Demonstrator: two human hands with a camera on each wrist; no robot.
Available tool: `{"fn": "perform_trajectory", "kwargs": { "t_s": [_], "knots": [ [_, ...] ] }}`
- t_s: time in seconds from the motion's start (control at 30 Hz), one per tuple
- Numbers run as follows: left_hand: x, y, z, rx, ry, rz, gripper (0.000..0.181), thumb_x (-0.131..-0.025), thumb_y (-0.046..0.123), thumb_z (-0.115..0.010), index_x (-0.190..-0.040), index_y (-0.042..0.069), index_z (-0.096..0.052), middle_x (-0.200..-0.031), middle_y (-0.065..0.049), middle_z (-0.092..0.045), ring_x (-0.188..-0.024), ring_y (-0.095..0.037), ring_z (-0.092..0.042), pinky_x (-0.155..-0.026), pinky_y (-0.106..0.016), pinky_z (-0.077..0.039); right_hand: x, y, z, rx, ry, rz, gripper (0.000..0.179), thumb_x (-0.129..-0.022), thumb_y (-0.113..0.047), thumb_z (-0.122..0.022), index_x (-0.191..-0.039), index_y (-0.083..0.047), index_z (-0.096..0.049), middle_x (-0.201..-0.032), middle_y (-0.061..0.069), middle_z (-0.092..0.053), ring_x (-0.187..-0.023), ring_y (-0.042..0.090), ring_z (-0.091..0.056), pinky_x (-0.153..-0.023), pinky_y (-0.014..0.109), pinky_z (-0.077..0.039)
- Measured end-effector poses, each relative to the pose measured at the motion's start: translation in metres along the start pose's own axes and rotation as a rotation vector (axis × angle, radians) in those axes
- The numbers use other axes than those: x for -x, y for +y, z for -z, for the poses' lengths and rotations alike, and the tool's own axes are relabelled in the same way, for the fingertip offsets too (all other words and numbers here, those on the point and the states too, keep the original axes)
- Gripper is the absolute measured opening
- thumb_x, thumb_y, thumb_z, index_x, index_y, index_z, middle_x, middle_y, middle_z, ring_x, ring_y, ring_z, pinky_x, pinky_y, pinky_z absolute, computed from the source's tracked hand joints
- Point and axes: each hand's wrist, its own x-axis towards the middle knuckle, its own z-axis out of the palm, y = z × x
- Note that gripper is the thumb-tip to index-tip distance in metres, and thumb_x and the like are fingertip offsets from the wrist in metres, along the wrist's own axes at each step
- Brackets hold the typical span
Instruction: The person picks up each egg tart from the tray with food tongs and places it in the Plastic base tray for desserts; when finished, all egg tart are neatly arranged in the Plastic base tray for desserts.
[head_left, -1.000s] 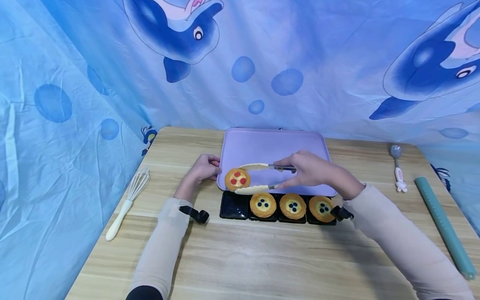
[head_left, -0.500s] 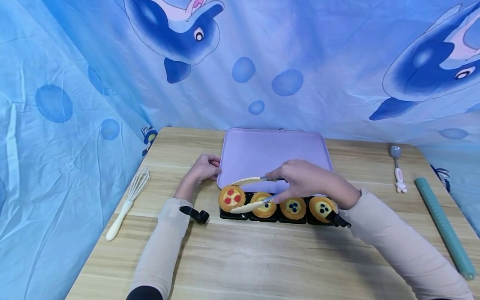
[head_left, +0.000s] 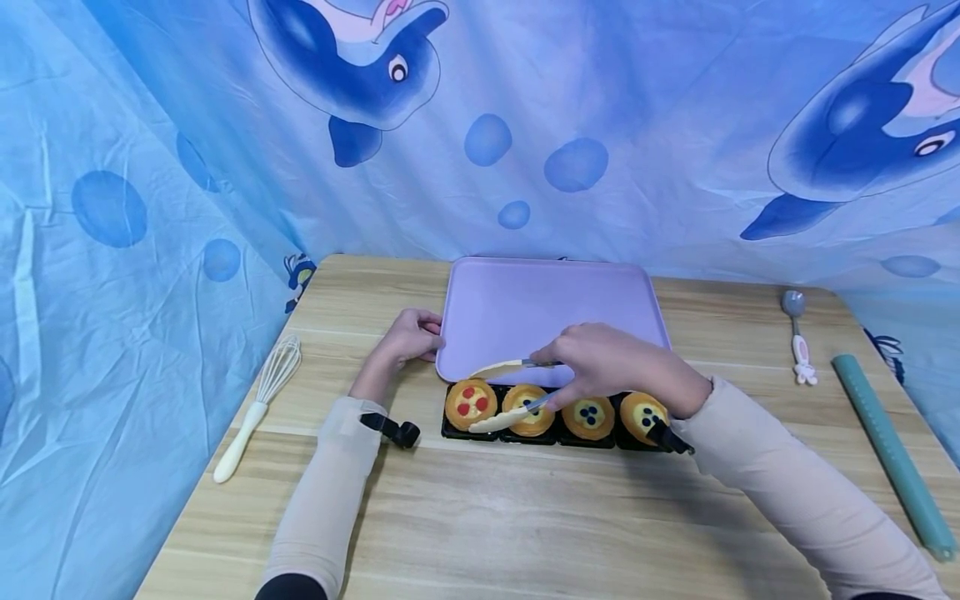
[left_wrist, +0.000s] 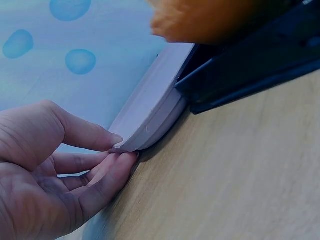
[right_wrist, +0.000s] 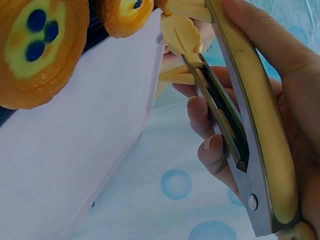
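Note:
My left hand (head_left: 408,337) pinches the rim of the lilac tray (head_left: 551,304) near its front left corner; in the left wrist view the thumb lies on top and fingers underneath. My right hand (head_left: 603,358) grips a pair of cream-tipped metal tongs (right_wrist: 267,125). Their two tips straddle a tart with red pieces on top (head_left: 471,402), which sits at the leftmost compartment of the black segmented tray (head_left: 480,434). Whether the tips touch the tart cannot be told. Tarts with dark blue berries (head_left: 588,418) fill the other compartments, one partly behind the tongs.
A whisk (head_left: 258,408) lies on the wooden table (head_left: 480,525) at the left. At the right are a spoon with a rabbit handle (head_left: 799,337) and a green rolling pin (head_left: 892,454). A blue dolphin-print cloth (head_left: 637,100) hangs behind and at the left.
The tongs have carried the red-topped tart from the lilac tray's front left corner toward me and down to the leftmost black compartment. My left hand stays on the tray's rim.

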Motion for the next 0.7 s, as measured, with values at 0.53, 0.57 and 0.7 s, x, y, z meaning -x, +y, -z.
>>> {"fn": "perform_trajectory", "kwargs": {
  "t_s": [0.53, 0.57, 0.7],
  "knots": [
    [0.0006, 0.0003, 0.0001, 0.015, -0.012, -0.011, 0.049, -0.083, -0.011, -0.061, -0.130, -0.014, -0.050, -0.106, -0.019, -0.052, -0.078, -0.023, -0.059, -0.063, -0.033, -0.062, 0.0004, 0.0015, -0.0025, -0.022, -0.008, -0.028, 0.071, -0.082, -0.045, -0.079, -0.134, 0.000, -0.060, -0.131, 0.011, -0.062, -0.110, 0.027, -0.064, -0.091, 0.045, -0.055],
    [0.0008, 0.0002, 0.0001, 0.015, -0.011, -0.012, 0.049, -0.083, -0.011, -0.061, -0.130, -0.013, -0.050, -0.105, -0.019, -0.052, -0.078, -0.023, -0.059, -0.063, -0.033, -0.062, 0.0009, 0.0015, -0.0019, -0.022, 0.000, -0.028, 0.073, -0.081, -0.046, -0.080, -0.134, 0.000, -0.060, -0.132, 0.011, -0.062, -0.113, 0.028, -0.063, -0.094, 0.046, -0.054],
    [0.0018, -0.0002, 0.0004, 0.007, -0.008, -0.018, 0.049, -0.083, -0.010, -0.061, -0.131, -0.013, -0.050, -0.105, -0.019, -0.053, -0.078, -0.023, -0.059, -0.062, -0.033, -0.062, 0.0037, -0.0001, 0.0017, -0.031, 0.049, -0.024, 0.081, -0.076, -0.050, -0.083, -0.134, 0.002, -0.059, -0.133, 0.013, -0.061, -0.117, 0.029, -0.061, -0.097, 0.046, -0.053]
  ]
}}
